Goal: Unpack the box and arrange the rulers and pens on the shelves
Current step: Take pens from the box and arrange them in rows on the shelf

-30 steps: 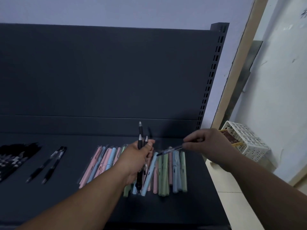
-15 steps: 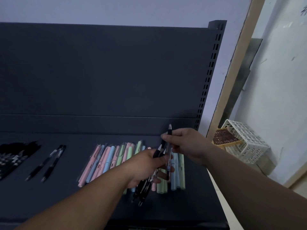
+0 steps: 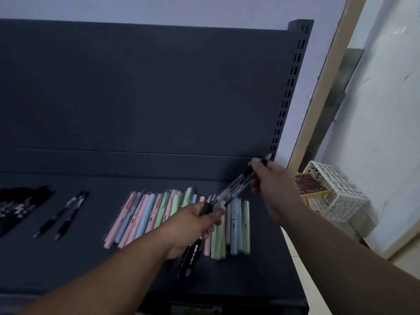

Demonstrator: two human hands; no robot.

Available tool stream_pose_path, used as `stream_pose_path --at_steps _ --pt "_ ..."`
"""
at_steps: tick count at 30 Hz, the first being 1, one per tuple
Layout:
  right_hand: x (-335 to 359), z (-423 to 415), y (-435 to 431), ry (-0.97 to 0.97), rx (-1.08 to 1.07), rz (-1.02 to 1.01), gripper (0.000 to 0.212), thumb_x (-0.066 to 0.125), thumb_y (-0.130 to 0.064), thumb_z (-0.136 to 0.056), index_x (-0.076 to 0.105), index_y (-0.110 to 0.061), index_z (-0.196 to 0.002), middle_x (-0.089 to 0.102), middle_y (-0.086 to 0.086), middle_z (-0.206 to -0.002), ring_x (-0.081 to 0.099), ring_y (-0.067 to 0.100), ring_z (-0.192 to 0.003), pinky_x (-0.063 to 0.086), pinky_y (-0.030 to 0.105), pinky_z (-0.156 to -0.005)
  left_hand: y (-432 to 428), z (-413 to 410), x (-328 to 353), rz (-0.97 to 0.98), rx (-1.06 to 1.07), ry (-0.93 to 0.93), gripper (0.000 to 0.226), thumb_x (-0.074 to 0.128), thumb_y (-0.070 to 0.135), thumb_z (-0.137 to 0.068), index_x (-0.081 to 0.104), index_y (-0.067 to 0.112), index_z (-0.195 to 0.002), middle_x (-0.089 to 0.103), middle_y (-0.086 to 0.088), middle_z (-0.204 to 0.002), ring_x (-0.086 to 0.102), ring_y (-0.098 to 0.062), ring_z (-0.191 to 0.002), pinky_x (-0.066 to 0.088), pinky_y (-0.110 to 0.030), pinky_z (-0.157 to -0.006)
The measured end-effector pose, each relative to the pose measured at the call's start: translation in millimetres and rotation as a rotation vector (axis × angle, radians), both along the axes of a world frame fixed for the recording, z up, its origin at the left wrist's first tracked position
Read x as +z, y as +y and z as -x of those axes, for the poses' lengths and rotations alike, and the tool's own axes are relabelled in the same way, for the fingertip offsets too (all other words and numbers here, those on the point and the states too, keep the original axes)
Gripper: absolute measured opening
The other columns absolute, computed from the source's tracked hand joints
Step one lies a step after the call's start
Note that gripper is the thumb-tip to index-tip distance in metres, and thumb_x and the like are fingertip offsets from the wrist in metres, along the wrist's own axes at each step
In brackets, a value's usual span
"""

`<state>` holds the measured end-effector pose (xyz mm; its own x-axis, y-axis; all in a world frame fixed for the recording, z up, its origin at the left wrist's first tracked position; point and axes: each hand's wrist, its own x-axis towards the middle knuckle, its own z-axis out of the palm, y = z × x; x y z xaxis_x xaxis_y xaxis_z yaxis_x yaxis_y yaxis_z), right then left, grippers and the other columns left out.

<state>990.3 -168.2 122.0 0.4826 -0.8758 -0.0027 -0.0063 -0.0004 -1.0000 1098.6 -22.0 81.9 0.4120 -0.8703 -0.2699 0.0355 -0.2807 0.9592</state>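
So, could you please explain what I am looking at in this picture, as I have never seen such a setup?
There is no machine here: a person works bare-handed, and a camera on their head looks forward and down. The left hand grips a bunch of black pens; the right hand pinches a single pen above the shelf. On the shelf lie a row of pastel pens, a pair of dark pens further left, and a dark pile at the far left, too dim to identify. A white basket sits beyond the shelf, to the right.
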Motion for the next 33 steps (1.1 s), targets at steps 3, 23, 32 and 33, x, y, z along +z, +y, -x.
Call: stream_pose_path --at_steps 3,23,32,33 --pt "0 5 -4 -0.068 -0.156 0.059 0.027 0.052 -0.035 -0.098 0.067 -0.014 -0.087 0.058 -0.002 -0.068 0.051 0.010 -0.061 0.044 0.031 -0.064 4 1 -2 0.022 0.056 0.056 0.018 0.051 0.022 -0.098 0.065 0.012 -0.103 0.059 0.004 -0.074 0.052 -0.004 -0.059 0.045 -0.019 -0.056" --pt "2 -156 145 0.132 0.429 0.057 0.020 0.041 -0.027 -0.103 0.056 -0.014 -0.098 0.058 0.003 -0.073 0.052 0.016 -0.054 0.043 0.025 -0.050 117 -152 36 0.472 0.634 0.493 0.027 0.041 0.035 -0.100 0.062 0.018 -0.097 0.068 -0.002 -0.086 0.065 -0.018 -0.090 0.047 -0.029 -0.080" --pt "-18 -291 254 0.182 0.400 -0.139 0.019 0.043 -0.022 -0.103 0.060 -0.016 -0.098 0.067 0.006 -0.090 0.054 0.014 -0.059 0.047 0.026 -0.054 224 -294 35 0.504 0.661 0.571 0.027 0.042 0.030 -0.101 0.063 0.014 -0.102 0.070 -0.007 -0.095 0.067 -0.020 -0.096 0.047 -0.033 -0.093" --pt "-19 -301 263 0.218 0.399 -0.132 0.019 0.044 -0.023 -0.103 0.061 -0.017 -0.099 0.067 0.005 -0.092 0.052 0.012 -0.057 0.045 0.024 -0.052 232 -306 36 0.520 0.674 0.584 0.027 0.042 0.030 -0.101 0.063 0.014 -0.102 0.070 -0.007 -0.094 0.066 -0.020 -0.095 0.047 -0.033 -0.095"
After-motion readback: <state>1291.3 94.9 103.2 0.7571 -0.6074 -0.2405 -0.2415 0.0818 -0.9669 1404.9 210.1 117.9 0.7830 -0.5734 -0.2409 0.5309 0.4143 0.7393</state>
